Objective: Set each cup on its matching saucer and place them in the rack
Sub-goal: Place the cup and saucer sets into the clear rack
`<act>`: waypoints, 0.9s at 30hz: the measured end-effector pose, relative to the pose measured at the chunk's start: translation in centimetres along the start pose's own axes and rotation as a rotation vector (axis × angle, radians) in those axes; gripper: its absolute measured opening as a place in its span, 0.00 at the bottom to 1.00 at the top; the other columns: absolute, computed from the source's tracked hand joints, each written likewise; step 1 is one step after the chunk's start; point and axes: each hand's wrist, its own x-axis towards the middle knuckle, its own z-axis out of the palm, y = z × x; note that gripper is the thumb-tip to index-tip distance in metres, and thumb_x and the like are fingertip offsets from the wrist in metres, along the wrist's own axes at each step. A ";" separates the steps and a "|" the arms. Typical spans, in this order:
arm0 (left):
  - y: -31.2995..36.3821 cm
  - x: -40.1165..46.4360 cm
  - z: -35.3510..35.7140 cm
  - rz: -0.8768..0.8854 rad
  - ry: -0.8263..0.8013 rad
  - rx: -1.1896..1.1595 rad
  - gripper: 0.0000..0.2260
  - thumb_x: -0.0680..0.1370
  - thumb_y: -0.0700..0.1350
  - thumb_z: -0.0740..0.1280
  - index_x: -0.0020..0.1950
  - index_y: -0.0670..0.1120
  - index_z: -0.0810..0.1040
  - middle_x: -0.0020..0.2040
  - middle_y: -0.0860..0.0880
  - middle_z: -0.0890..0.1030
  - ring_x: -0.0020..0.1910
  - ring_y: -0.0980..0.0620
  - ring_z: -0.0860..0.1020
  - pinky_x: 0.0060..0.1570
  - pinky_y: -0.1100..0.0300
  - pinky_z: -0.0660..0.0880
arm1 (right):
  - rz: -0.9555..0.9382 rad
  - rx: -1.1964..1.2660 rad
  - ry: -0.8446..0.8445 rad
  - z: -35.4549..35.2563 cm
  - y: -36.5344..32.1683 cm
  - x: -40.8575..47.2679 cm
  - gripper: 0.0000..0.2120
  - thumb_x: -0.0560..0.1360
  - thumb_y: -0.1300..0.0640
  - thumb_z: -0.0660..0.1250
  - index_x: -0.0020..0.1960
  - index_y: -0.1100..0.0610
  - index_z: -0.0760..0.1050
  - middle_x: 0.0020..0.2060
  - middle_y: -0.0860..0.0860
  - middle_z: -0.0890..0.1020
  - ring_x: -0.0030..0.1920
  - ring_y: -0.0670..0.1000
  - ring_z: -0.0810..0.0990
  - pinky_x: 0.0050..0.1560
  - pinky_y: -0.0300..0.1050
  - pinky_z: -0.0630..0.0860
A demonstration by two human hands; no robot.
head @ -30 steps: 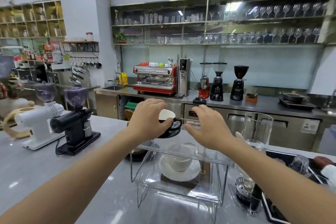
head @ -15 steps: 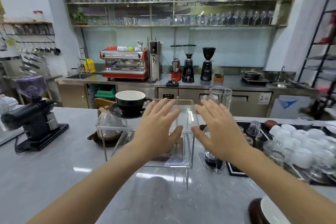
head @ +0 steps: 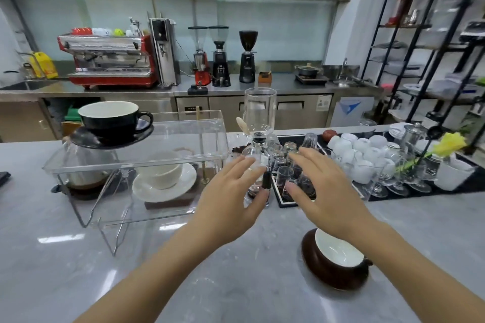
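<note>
A clear two-level rack [head: 183, 139] stands on the grey counter at the left. On its top shelf sits a black cup [head: 110, 120] on a black saucer [head: 84, 139]. Below it a white cup [head: 162, 173] rests on a white saucer [head: 183, 186]. A brown cup [head: 333, 262] with a white inside stands on the counter at the lower right, under my right forearm. My left hand [head: 233, 202] and my right hand [head: 320, 191] hover side by side to the right of the rack, fingers spread, holding nothing.
A glass siphon coffee maker [head: 258, 123] stands just beyond my fingertips. A black tray [head: 278, 191] with several upturned glasses and white cups lies to its right, beside a yellow flower [head: 448, 144]. A glass pot [head: 78, 168] stands behind the rack.
My left hand has let go of the black cup and saucer on the rack's top shelf. Both hands have drawn back and moved right, and the view has swung right, showing the brown cup.
</note>
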 end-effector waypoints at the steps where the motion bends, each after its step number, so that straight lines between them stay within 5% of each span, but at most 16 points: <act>1: 0.2 0.0 0.5 0.000 -0.001 -0.019 0.21 0.79 0.57 0.62 0.70 0.50 0.77 0.73 0.50 0.75 0.75 0.50 0.68 0.70 0.57 0.65 | 0.019 0.016 -0.001 0.0 0.6 -0.4 0.28 0.77 0.43 0.59 0.74 0.53 0.68 0.73 0.51 0.69 0.75 0.51 0.63 0.75 0.56 0.61; 7: 2.4 0.5 5.3 -0.063 -0.082 -0.165 0.18 0.80 0.51 0.65 0.68 0.48 0.78 0.69 0.51 0.77 0.71 0.51 0.71 0.70 0.55 0.68 | 0.179 0.067 -0.044 0.2 5.9 -3.4 0.28 0.76 0.42 0.60 0.73 0.53 0.69 0.72 0.50 0.70 0.74 0.51 0.65 0.75 0.50 0.60; 13: 4.8 0.2 10.4 -0.230 -0.173 -0.297 0.18 0.81 0.52 0.65 0.70 0.51 0.77 0.68 0.54 0.78 0.69 0.55 0.73 0.66 0.67 0.62 | 0.330 0.149 -0.079 0.6 10.9 -5.9 0.26 0.78 0.48 0.66 0.74 0.52 0.68 0.74 0.47 0.68 0.75 0.45 0.61 0.72 0.38 0.54; 17: 5.8 -0.1 13.4 -0.325 -0.250 -0.315 0.18 0.80 0.53 0.66 0.69 0.51 0.78 0.67 0.55 0.79 0.68 0.55 0.74 0.66 0.65 0.64 | 0.440 0.234 -0.122 1.3 14.0 -7.6 0.25 0.77 0.49 0.67 0.72 0.54 0.70 0.71 0.47 0.71 0.74 0.48 0.66 0.73 0.47 0.63; 27: 8.4 -1.1 17.7 -0.595 -0.349 -0.409 0.20 0.79 0.52 0.68 0.70 0.51 0.76 0.68 0.55 0.78 0.67 0.56 0.74 0.62 0.69 0.63 | 0.661 0.480 -0.297 5.2 19.4 -9.8 0.22 0.76 0.48 0.68 0.68 0.51 0.73 0.63 0.46 0.78 0.60 0.47 0.76 0.62 0.43 0.71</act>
